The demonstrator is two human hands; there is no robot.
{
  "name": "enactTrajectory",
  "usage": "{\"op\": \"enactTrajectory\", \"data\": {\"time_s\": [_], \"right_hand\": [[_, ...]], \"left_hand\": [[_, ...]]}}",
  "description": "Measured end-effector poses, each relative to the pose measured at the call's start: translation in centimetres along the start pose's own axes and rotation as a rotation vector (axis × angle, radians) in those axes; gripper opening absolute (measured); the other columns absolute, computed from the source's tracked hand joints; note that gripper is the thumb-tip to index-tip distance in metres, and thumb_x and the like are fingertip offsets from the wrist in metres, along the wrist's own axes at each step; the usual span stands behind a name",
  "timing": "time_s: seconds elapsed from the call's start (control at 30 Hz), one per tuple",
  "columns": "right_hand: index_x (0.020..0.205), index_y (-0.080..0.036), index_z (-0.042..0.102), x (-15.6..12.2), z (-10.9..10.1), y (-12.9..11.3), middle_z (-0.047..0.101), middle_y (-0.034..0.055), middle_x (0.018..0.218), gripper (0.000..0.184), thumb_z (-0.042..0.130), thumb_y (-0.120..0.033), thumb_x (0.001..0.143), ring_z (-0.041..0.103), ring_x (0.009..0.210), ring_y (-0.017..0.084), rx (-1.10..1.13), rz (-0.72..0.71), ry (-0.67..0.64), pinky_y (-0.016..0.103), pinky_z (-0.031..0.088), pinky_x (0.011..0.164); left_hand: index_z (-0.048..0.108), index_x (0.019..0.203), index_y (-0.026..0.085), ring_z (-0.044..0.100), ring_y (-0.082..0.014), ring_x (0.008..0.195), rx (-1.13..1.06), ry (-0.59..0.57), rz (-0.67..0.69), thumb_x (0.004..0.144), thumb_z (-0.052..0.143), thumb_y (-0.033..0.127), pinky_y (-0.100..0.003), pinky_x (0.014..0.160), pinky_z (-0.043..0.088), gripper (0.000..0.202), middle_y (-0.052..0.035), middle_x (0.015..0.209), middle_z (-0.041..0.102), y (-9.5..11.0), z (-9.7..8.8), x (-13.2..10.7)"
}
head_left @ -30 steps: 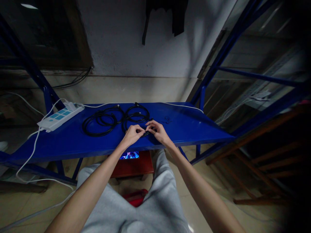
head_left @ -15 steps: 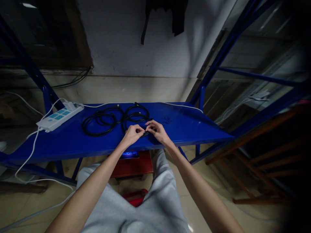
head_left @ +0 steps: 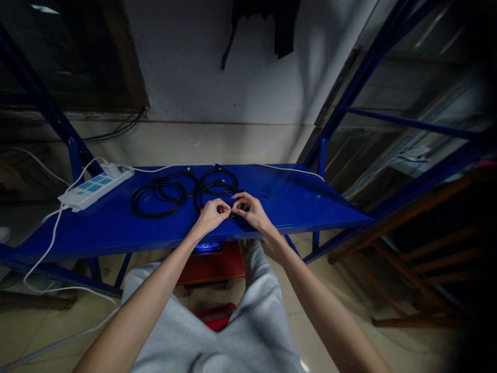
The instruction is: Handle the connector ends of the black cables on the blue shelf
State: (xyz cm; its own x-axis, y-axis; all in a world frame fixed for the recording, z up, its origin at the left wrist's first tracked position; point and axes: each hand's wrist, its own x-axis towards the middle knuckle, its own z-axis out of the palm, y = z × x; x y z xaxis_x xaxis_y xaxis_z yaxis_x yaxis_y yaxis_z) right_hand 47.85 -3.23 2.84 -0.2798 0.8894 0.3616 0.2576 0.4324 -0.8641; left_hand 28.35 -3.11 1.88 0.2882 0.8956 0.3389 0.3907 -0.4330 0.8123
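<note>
Black cables lie in loose coils (head_left: 166, 194) on a blue metal shelf (head_left: 303, 202). My left hand (head_left: 212, 215) and my right hand (head_left: 251, 210) meet at the near edge of the right coil (head_left: 217, 184). Both hands are closed in a pinch on a black cable end between them. The part they hold is mostly hidden by my fingers.
A white power strip (head_left: 93, 187) with blue buttons sits at the shelf's back left, its white cord (head_left: 46, 248) hanging to the floor. Blue rack uprights (head_left: 349, 98) stand on both sides. A red stool (head_left: 213, 264) with a lit screen is under the shelf. Wooden frames (head_left: 427, 259) lie at right.
My hands have drawn a little closer together on the cable end. The coils and power strip have stayed in place.
</note>
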Motion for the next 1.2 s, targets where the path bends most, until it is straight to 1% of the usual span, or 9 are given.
{"op": "enactTrajectory", "data": {"time_s": [0.3,0.53,0.73,0.83,1.07,1.2], "right_hand": [[0.110,-0.020,0.058,-0.1,0.2,0.1,0.065,0.0006,0.081,0.035,0.072,-0.028,0.079,0.059,0.075,0.017,0.039,-0.013,-0.040,0.030,0.040,0.070],[0.105,-0.020,0.057,-0.2,0.1,-0.1,0.064,0.0002,0.079,0.031,0.070,-0.025,0.078,0.055,0.072,0.016,0.046,-0.029,0.008,0.029,0.037,0.067],[0.099,-0.020,0.056,-0.3,-0.1,-0.4,0.062,0.0000,0.079,0.025,0.068,-0.025,0.077,0.054,0.072,0.015,0.060,-0.006,0.023,0.028,0.036,0.066],[0.096,-0.020,0.055,-0.2,-0.1,-0.3,0.060,-0.0004,0.078,0.023,0.068,-0.025,0.078,0.052,0.071,0.015,0.073,-0.022,0.019,0.028,0.035,0.067],[0.092,-0.020,0.052,0.0,0.1,0.1,0.059,0.0000,0.081,0.022,0.068,-0.025,0.077,0.053,0.073,0.015,0.122,-0.053,0.005,0.029,0.036,0.069],[0.089,-0.020,0.053,0.0,0.2,-0.1,0.059,0.0005,0.082,0.019,0.067,-0.025,0.077,0.052,0.073,0.015,0.088,-0.070,-0.001,0.029,0.037,0.069]], "left_hand": [[0.075,0.084,0.017,0.064,-0.0153,0.076,-0.019,-0.002,0.011,0.084,0.069,0.028,-0.026,0.074,0.049,0.013,-0.0038,0.084,0.071,-0.2,0.0,0.0],[0.076,0.086,0.018,0.066,-0.0168,0.081,0.003,-0.025,-0.016,0.086,0.068,0.030,-0.027,0.079,0.050,0.014,-0.0039,0.088,0.073,0.2,-0.2,0.0],[0.076,0.089,0.019,0.067,-0.0181,0.087,0.008,-0.048,-0.016,0.087,0.068,0.032,-0.029,0.085,0.049,0.015,-0.0036,0.093,0.075,-0.1,-0.2,0.1],[0.076,0.089,0.020,0.067,-0.0185,0.089,0.023,-0.055,-0.027,0.088,0.067,0.031,-0.030,0.087,0.049,0.014,-0.0032,0.095,0.075,-0.1,-0.1,0.1],[0.077,0.089,0.021,0.067,-0.0182,0.089,0.056,-0.075,-0.055,0.088,0.066,0.029,-0.030,0.087,0.049,0.013,-0.0029,0.097,0.075,0.2,-0.2,0.1],[0.077,0.089,0.021,0.065,-0.0179,0.086,0.142,-0.093,-0.053,0.089,0.064,0.027,-0.029,0.082,0.047,0.015,-0.0022,0.095,0.074,0.9,-0.1,0.1]]}}
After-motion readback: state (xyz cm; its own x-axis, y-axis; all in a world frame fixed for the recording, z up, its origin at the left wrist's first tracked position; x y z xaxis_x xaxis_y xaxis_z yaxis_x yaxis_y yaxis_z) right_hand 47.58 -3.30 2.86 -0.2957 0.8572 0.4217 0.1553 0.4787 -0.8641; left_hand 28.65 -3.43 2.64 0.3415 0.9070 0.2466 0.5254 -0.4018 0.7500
